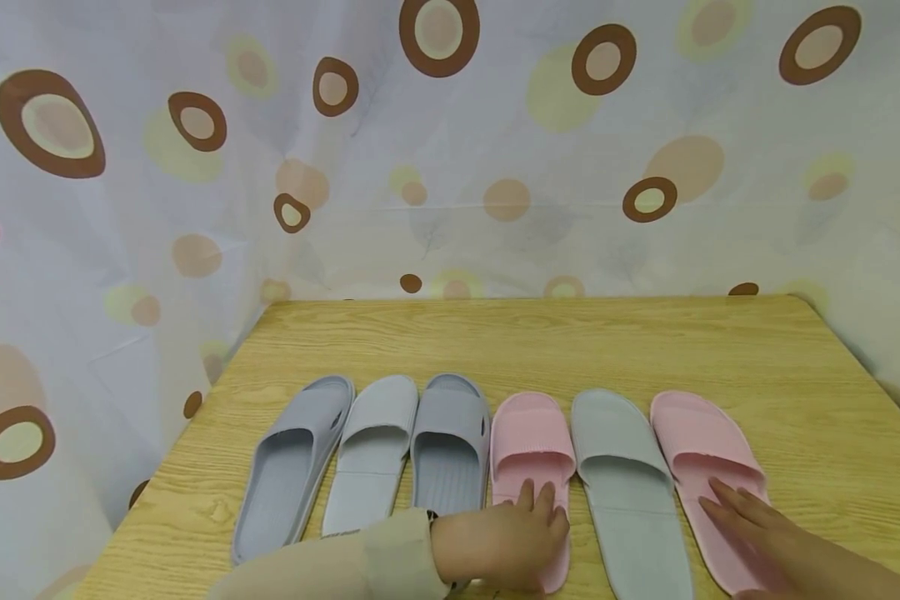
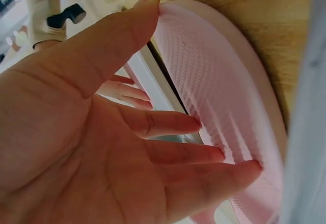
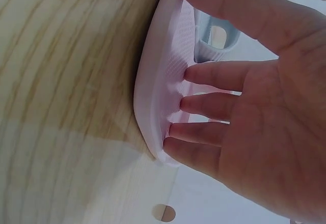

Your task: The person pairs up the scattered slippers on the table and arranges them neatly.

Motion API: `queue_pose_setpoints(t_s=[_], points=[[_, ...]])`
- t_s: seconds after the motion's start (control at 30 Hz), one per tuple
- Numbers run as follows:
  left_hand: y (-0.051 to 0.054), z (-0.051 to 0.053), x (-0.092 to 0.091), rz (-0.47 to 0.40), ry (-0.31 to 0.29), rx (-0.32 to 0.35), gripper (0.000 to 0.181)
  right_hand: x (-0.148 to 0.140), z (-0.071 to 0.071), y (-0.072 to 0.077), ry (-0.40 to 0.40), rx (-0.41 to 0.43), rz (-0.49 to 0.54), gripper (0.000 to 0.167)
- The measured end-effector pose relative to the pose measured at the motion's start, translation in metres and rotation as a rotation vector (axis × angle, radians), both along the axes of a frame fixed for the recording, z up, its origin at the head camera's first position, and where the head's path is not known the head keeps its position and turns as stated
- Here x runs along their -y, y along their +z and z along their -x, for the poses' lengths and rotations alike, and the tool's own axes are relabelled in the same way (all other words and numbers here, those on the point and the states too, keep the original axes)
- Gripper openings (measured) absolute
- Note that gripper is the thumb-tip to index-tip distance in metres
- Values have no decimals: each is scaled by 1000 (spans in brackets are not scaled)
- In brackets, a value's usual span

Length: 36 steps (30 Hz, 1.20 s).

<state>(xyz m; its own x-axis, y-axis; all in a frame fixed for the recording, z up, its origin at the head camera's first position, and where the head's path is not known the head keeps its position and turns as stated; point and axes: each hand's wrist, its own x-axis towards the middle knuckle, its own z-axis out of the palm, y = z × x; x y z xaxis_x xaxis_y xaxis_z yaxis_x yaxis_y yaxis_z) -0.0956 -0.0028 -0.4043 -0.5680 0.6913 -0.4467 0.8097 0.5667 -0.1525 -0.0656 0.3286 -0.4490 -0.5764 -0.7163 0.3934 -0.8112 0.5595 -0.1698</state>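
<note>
Six slippers would be too exact a tally, so: several slippers lie in a row, toes away from me. My left hand [image 1: 506, 537] rests its fingers on the footbed of a pink slipper [image 1: 531, 427] near the middle. In the left wrist view its fingertips touch the textured pink sole [image 2: 204, 76], and the thumb reaches the rim. Over the footbed of the rightmost pink slipper [image 1: 701, 427] lies my right hand [image 1: 780, 537]. The right wrist view has its fairly straight fingertips against that sole [image 3: 175, 56], with the thumb at the edge. Between the pink slippers sits a pale grey-green slipper [image 1: 618, 429].
Left of the pink pair lie a dark grey slipper [image 1: 450, 412], a light grey slipper [image 1: 381, 412] and another dark grey slipper [image 1: 307, 417]. All are on a wooden table [image 1: 532, 337]. A patterned cloth [image 1: 480, 142] hangs behind and around it.
</note>
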Motion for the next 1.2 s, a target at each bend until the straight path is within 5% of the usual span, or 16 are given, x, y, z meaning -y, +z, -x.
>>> queue_pose_setpoints(t_s=[0.47, 0.67, 0.9, 1.2], points=[[6, -2, -10, 119, 78, -126, 59, 5, 2, 10, -47, 64, -58, 111], [5, 2, -22, 214, 137, -80, 60, 3, 3, 7, -131, 114, -107, 119], [11, 11, -30, 345, 55, -80, 68, 4, 8, 9, -127, 36, -83, 119], [6, 22, -42, 461, 20, -136, 63, 0, 22, 4, -104, 78, -81, 127]])
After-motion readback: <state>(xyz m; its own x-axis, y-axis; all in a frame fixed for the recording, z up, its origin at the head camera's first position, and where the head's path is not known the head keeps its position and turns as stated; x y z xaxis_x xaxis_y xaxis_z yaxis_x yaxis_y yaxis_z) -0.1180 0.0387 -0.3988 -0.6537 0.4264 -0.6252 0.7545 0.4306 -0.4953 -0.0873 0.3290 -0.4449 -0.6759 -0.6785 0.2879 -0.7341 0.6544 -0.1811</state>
